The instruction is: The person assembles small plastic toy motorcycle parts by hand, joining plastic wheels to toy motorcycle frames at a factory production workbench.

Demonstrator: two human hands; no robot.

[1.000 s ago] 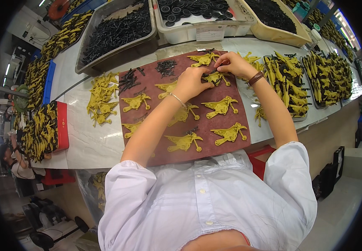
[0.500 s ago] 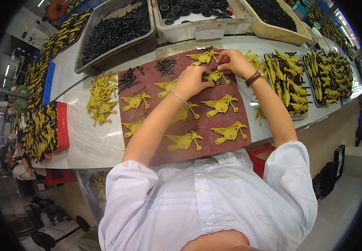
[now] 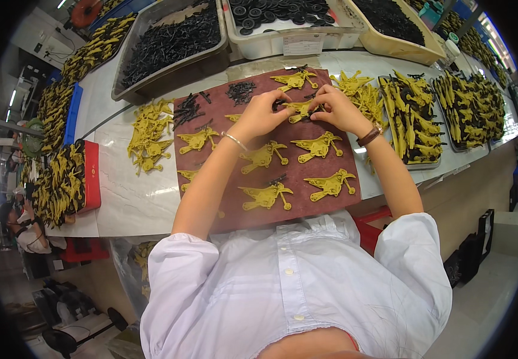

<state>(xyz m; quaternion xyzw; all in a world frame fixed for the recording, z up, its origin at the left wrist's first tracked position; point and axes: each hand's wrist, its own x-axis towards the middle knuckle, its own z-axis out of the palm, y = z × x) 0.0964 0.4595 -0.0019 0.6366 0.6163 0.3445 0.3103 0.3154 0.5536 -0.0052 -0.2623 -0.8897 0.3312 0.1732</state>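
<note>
Several yellow plastic toy parts lie in rows on a dark red mat (image 3: 211, 206) on the white table. My left hand (image 3: 262, 113) and my right hand (image 3: 335, 107) meet over one yellow part (image 3: 301, 108) near the mat's far edge, and both pinch it with their fingertips. Small black pieces (image 3: 241, 91) lie in little heaps on the mat just left of my hands. Another yellow part (image 3: 295, 79) lies beyond my fingers. My left wrist wears a thin bracelet and my right wrist a dark band.
A loose pile of yellow parts (image 3: 148, 134) lies left of the mat. A tray of assembled yellow parts (image 3: 411, 116) stands on the right. Bins of black pieces (image 3: 169, 45), black wheels (image 3: 283, 18) and a yellow bin (image 3: 393, 24) line the far side. A person (image 3: 22, 224) stands at far left.
Both hands stay on the same yellow part at the mat's far edge. Only the fingers have shifted slightly on it.
</note>
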